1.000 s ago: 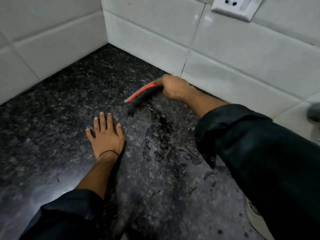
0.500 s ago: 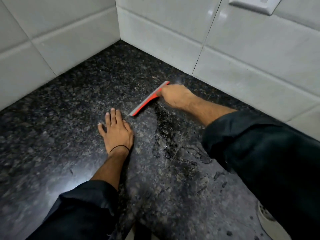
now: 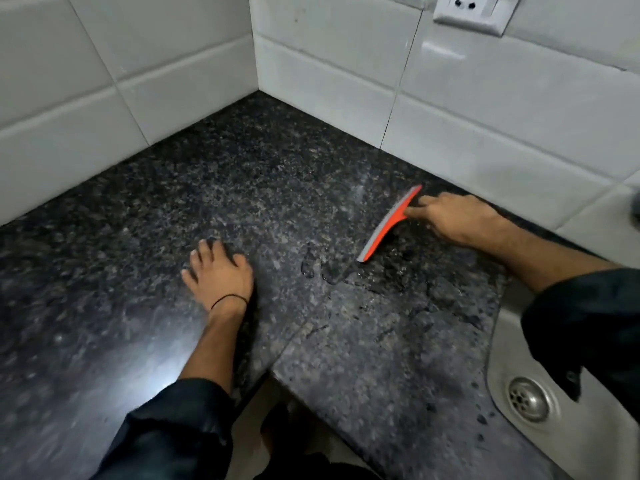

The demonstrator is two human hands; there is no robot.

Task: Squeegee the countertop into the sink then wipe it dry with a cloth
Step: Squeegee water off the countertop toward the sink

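Observation:
A dark speckled granite countertop [image 3: 242, 188] fills the corner between white tiled walls. My right hand [image 3: 453, 220] is shut on the handle of an orange squeegee [image 3: 388, 225], whose grey blade rests on the stone near the back wall. Water puddles and droplets [image 3: 329, 271] lie in front of the blade and toward the steel sink [image 3: 509, 348] at the lower right, where its drain [image 3: 528, 398] shows. My left hand [image 3: 220, 271] lies flat on the counter, palm down, fingers apart, holding nothing. No cloth is in view.
White wall tiles [image 3: 450, 109] border the counter at the back and left. A wall socket [image 3: 471, 12] sits at the top right. The counter's front edge [image 3: 287, 382] steps back near the bottom centre, with floor below it.
My right hand has dragged the squeegee rightward along the back wall toward the sink. The view has shifted, so the sink and drain now show. My left hand stays flat.

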